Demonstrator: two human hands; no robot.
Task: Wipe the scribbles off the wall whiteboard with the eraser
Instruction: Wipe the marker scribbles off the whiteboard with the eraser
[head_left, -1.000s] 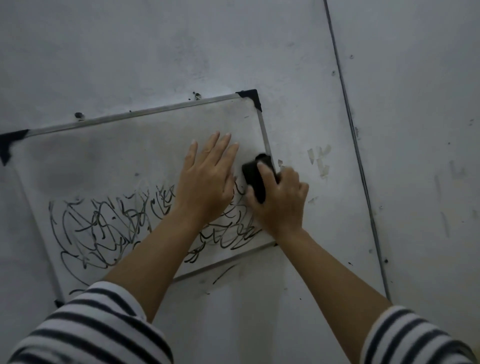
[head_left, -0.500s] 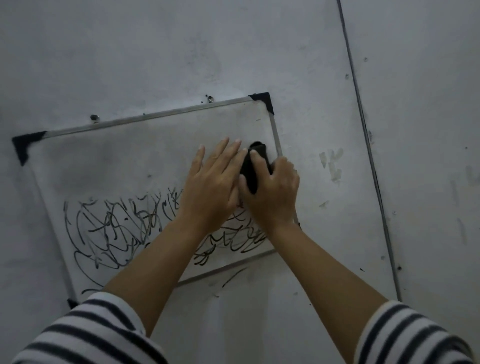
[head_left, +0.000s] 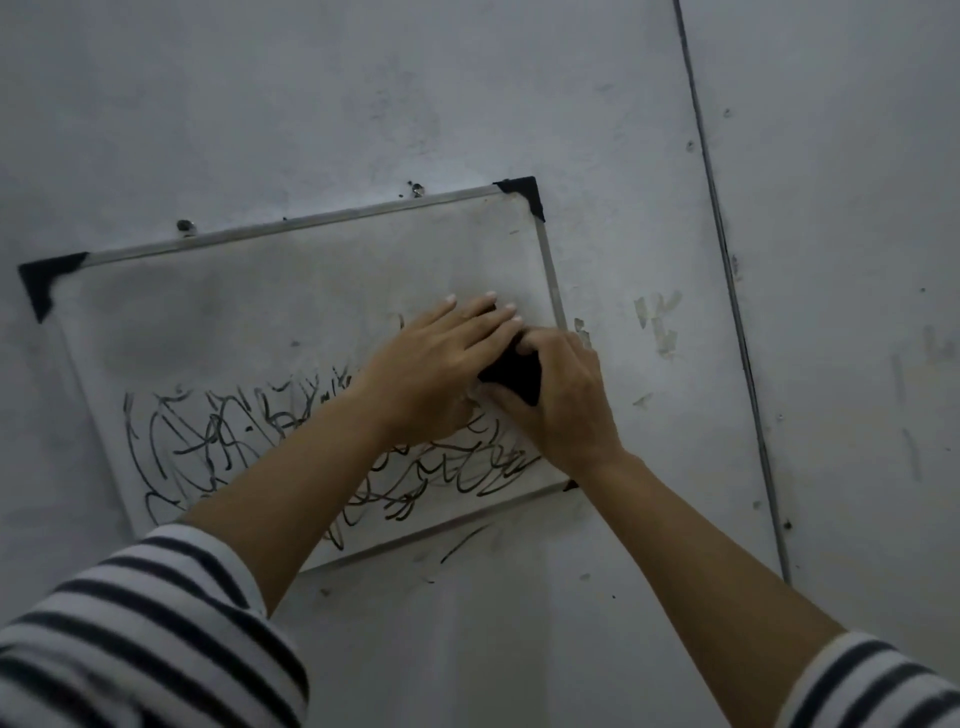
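Gripping the eraser (head_left: 511, 373): R hand (head_left: 569, 400) has fingers + thumb curled round the black block, pressed to the board near its right frame edge, presumably to drag w/ pressure. L hand (head_left: 434, 364) lies flat, fingers straight, tips over the eraser's far-left side; prob. bracing the whiteboard (head_left: 249, 317), which hangs tilted on the wall (head_left: 363, 104). Black scribbles (head_left: 218, 447) fill the near half, left of + under both hands; far half is smudged grey, no lines. Judged: most wiping yet to do.
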